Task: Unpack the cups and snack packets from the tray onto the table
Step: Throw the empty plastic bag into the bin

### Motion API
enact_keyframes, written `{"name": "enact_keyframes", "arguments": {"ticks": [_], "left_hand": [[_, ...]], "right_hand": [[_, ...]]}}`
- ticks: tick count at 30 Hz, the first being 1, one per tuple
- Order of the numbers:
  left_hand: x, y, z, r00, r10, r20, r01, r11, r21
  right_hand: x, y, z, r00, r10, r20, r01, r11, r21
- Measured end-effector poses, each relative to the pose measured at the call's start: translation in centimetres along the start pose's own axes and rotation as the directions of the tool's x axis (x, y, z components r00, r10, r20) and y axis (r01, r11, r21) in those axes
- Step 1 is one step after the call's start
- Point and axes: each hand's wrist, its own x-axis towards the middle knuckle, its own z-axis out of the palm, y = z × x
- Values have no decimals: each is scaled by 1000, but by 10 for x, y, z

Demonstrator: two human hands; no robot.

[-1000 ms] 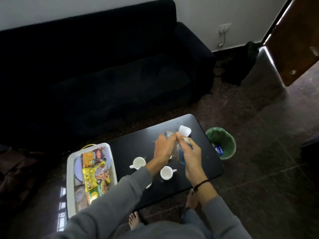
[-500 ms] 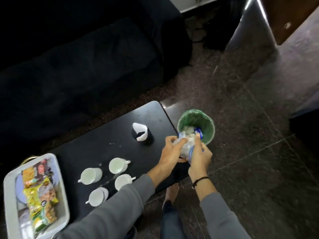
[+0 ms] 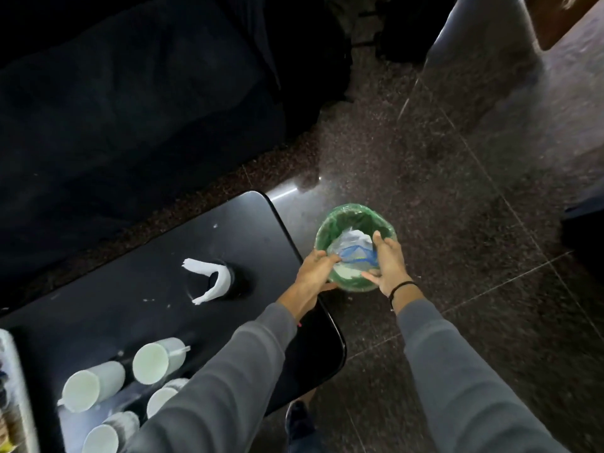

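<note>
Several white cups (image 3: pixel 93 385) stand grouped on the black table (image 3: pixel 228 240) at the lower left, one partly behind my left sleeve. The white tray (image 3: pixel 14 387) with snack packets barely shows at the left edge. Both hands reach into a green-lined bin (image 3: pixel 346 210) on the floor off the table's right end. A crumpled clear plastic wrapper (image 3: pixel 354 248) with blue print lies in the bin between them. My left hand (image 3: pixel 315 269) has its fingertips curled on the wrapper's left edge. My right hand (image 3: pixel 385 261) rests against its right side with fingers spread.
A curled white strip (image 3: pixel 209 282) leans on a small black round object (image 3: pixel 237 282) mid-table. A dark sofa (image 3: pixel 130 109) runs behind the table. The speckled dark floor (image 3: pixel 457 191) spreads to the right. My foot (image 3: pixel 299 416) shows under the table's corner.
My view swung right from the table to the bin. Both hands carried the wrapper off the table, over the bin, and down into it; the right hand has spread its fingers.
</note>
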Motion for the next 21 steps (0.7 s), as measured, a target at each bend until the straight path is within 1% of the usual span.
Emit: {"name": "enact_keyframes", "arguments": {"ticks": [3,10,14,16,19,21], "left_hand": [[15,-3,3,1000,-6,2,6,1000,31],[16,-8,5,1000,-4,1,4,993,119],[5,-3,-8,1000,22,-8,-21,994,104],[-1,-1,-13,999,44,-9,-42,991,124],[-14,-1,-35,996,92,-21,-87,983,161],[-25,-5,-53,991,131,-27,-126,981,149]], "right_hand": [[15,8,-2,1000,10,2,-10,1000,26],[10,27,-2,1000,3,-22,-4,1000,-28],[-14,29,12,999,-43,11,44,998,-51],[-29,30,17,997,-71,30,73,995,-63],[-63,37,31,992,-105,67,111,990,-88],[-87,46,40,986,-139,87,148,983,-106]]}}
